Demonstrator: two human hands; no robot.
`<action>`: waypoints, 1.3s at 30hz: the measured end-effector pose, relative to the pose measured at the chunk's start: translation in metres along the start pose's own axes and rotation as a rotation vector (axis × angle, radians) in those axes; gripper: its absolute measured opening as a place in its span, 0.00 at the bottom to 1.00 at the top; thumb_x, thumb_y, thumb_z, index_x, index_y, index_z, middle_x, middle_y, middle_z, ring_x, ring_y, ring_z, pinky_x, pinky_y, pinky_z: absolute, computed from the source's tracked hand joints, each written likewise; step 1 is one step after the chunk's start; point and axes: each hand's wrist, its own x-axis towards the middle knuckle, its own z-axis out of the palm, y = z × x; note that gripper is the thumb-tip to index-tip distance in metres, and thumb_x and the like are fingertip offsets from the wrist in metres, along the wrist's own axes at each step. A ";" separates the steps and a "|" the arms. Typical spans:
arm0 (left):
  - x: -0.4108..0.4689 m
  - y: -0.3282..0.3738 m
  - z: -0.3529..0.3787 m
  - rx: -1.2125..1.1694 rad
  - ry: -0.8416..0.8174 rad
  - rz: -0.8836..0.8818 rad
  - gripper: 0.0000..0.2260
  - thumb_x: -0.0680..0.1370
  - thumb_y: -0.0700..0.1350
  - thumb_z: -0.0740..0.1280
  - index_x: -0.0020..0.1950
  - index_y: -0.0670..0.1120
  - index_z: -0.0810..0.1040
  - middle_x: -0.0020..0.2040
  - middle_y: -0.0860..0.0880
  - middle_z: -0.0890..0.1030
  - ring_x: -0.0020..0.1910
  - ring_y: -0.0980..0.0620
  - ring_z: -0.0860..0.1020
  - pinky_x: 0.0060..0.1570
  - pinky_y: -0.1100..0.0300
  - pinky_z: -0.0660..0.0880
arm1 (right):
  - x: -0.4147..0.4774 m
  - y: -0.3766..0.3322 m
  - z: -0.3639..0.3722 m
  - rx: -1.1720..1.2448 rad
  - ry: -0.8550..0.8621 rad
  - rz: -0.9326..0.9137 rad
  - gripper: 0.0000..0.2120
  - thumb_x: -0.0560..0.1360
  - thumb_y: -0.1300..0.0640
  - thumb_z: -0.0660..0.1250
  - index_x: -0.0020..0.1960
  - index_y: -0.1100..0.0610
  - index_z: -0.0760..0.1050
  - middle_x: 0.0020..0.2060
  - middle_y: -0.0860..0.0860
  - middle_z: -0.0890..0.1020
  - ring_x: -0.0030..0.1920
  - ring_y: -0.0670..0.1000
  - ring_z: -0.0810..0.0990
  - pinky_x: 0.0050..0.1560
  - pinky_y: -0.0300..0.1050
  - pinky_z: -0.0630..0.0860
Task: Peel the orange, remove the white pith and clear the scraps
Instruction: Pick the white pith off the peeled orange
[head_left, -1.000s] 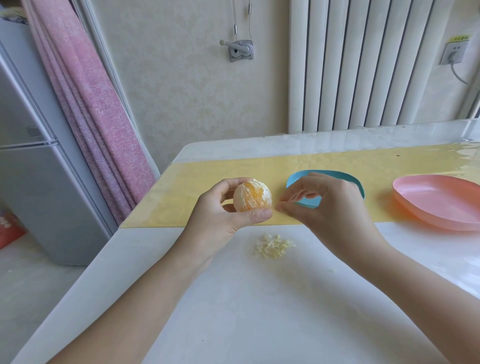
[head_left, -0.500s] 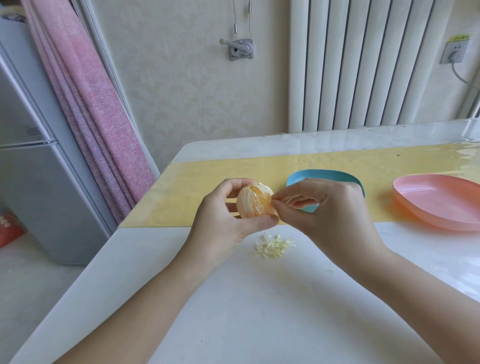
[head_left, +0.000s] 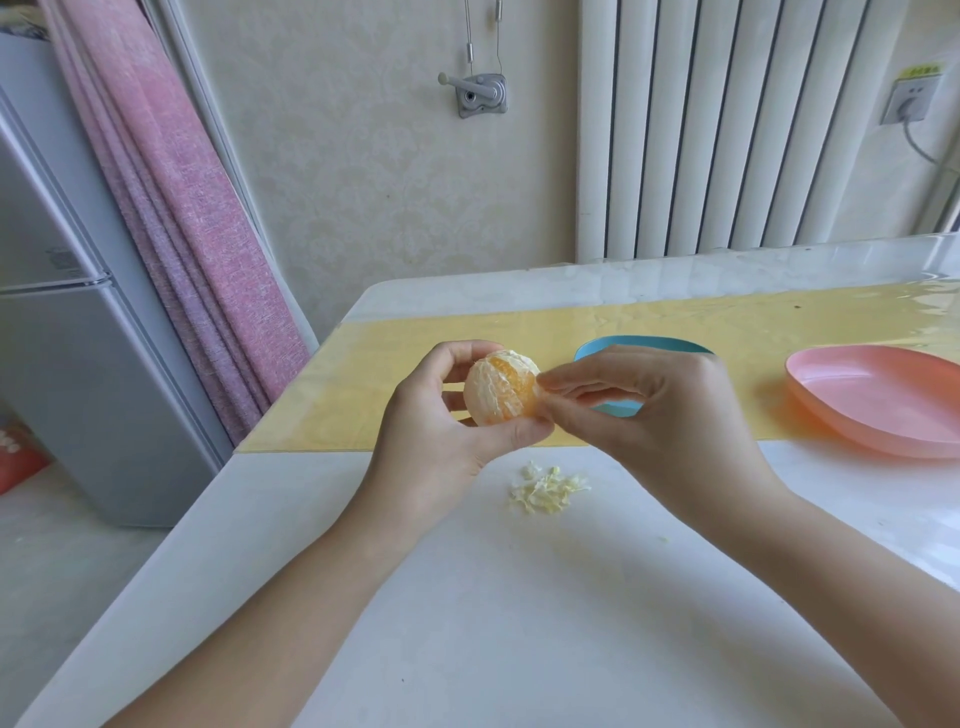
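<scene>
The left hand (head_left: 441, 431) curls its fingers round the peeled orange (head_left: 498, 395), held just above the pile of pith (head_left: 548, 486). The right hand (head_left: 665, 415) has closed back in, and its fingertips pinch the orange's side. Stripping likely continues; clearing waits.

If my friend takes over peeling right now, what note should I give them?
Left hand grips the orange above the table.
Right hand fingers pinch pith at the orange's right side.
The scraps lie on the table below; blue dish and pink dish sit behind.
Done: peel off, some pith removed.
Left: strip the remaining pith, clear the scraps.
</scene>
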 end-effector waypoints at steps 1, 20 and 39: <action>0.000 0.000 0.000 0.003 0.006 0.008 0.28 0.54 0.52 0.82 0.50 0.60 0.77 0.47 0.63 0.80 0.48 0.56 0.81 0.43 0.65 0.77 | 0.000 0.000 0.001 -0.008 0.011 -0.009 0.03 0.68 0.59 0.76 0.42 0.53 0.85 0.37 0.45 0.85 0.39 0.40 0.83 0.44 0.32 0.78; -0.007 0.003 0.009 0.008 0.008 0.014 0.29 0.54 0.55 0.81 0.52 0.57 0.75 0.48 0.59 0.79 0.47 0.55 0.80 0.40 0.69 0.74 | -0.003 0.005 0.009 -0.198 0.122 -0.123 0.02 0.67 0.58 0.70 0.38 0.55 0.82 0.33 0.46 0.82 0.35 0.44 0.80 0.39 0.39 0.77; -0.007 0.003 0.009 0.036 0.085 0.050 0.32 0.54 0.55 0.83 0.53 0.57 0.73 0.51 0.59 0.77 0.48 0.56 0.79 0.41 0.66 0.74 | -0.004 0.002 0.010 -0.236 0.175 -0.217 0.03 0.68 0.57 0.71 0.40 0.55 0.84 0.33 0.46 0.82 0.34 0.45 0.80 0.36 0.40 0.76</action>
